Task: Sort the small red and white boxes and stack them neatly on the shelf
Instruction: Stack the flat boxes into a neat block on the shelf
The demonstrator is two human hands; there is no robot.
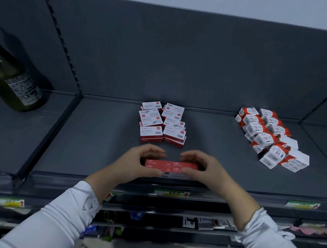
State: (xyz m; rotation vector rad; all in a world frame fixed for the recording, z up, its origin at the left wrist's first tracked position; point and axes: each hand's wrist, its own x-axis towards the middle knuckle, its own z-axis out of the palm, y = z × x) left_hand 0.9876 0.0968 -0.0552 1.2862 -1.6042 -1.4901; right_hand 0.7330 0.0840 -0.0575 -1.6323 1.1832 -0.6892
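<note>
- Shelf (pixel 99 138): dark grey metal deck with a matching back panel (pixel 182 57); it carries all the items below.
- Bottle (pixel 12 82): dark green glass with a printed label, standing in the neighbouring bay at far left.
- Right group of boxes (pixel 270 135): red and white, loosely heaped in two uneven rows, several tilted, near the right upright.
- Centre group of boxes (pixel 162 122): white faces with red edges, stacked in two tidy columns close to the back panel.
- Left hand (pixel 136 162) and right hand (pixel 206 167): white-sleeved, fingers curled over the top and thumbs on the near side, each gripping one end of the held block.
- Held block of boxes (pixel 170 166): red sides toward the camera, packed together, between the hands just before the centre group, near the shelf's front edge; whether it touches the deck cannot be told.
- Price label (pixel 171 192): green and yellow strip on the front rail, below the hands.
</note>
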